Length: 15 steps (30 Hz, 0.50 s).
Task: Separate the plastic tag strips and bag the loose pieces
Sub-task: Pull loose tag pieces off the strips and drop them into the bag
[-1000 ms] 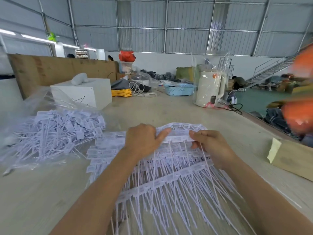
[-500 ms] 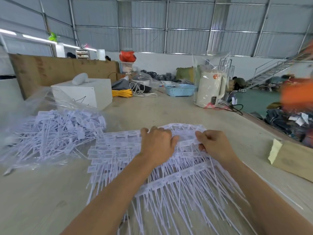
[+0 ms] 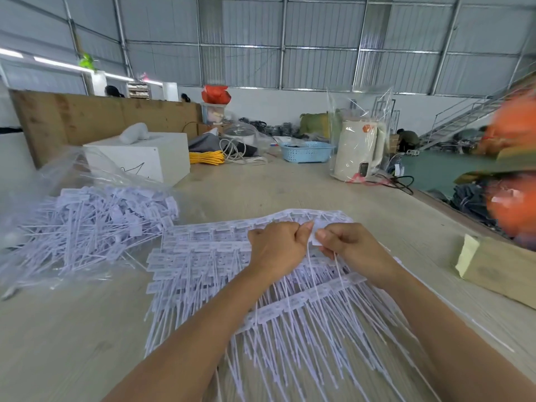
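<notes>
Both hands meet over the far end of the heap of tag strips [image 3: 261,285], which lies spread across the middle of the worktop [image 3: 72,343] and runs back toward its near edge. The left hand [image 3: 275,250] is curled into a fist, thumb up, gripping the top strip. The right hand [image 3: 351,248] sits just beside it, almost touching, and pinches one tag [image 3: 314,237] between thumb and forefinger; that tag's thin tail hangs down between the two wrists onto the heap.

Toward the left edge of the worktop a clear plastic bag [image 3: 58,181] lies open on its side, holding a loose pile of single tags [image 3: 92,227]. The pile reaches close to the left side of the heap.

Near the right edge sits a cardboard box [image 3: 499,271]. At the far end stand a white box [image 3: 145,158], a blue basket [image 3: 307,150] and a kettle [image 3: 358,152] wrapped in clear film.
</notes>
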Motion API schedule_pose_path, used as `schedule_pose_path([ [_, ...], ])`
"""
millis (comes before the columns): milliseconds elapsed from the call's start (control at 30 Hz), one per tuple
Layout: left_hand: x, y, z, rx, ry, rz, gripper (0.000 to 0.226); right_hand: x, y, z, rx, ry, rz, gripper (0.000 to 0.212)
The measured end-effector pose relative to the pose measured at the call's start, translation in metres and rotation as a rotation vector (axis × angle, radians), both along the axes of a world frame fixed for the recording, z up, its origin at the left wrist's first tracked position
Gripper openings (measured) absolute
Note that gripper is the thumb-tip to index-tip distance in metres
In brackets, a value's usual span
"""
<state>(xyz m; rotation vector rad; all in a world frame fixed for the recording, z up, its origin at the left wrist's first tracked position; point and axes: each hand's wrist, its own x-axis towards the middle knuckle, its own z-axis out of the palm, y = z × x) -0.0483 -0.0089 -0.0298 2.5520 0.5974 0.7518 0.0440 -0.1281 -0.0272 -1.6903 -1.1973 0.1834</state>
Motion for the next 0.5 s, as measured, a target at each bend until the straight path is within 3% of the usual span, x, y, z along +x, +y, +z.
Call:
schedule_pose_path([
  [200,0.0012,0.0031,0.0014,-0.183,0.009,0.004,0.054,0.0001,0.0025,-0.0016,0.016,-0.185,-0.092,0.027],
  [333,-0.0002,0.0026,0.0041,-0.312,0.0,-0.01,0.056,0.0039,0.0035,-0.0033,0.018,-0.41,-0.196,0.018],
  [433,-0.0005,0.002,0.005,-0.44,-0.021,-0.038,0.056,0.0067,0.0021,-0.0047,0.068,-0.665,-0.188,0.021],
  [500,-0.0014,0.0021,0.0061,-0.478,-0.027,-0.048,0.055,0.0075,0.0017,-0.0048,0.103,-0.723,-0.192,0.022],
])
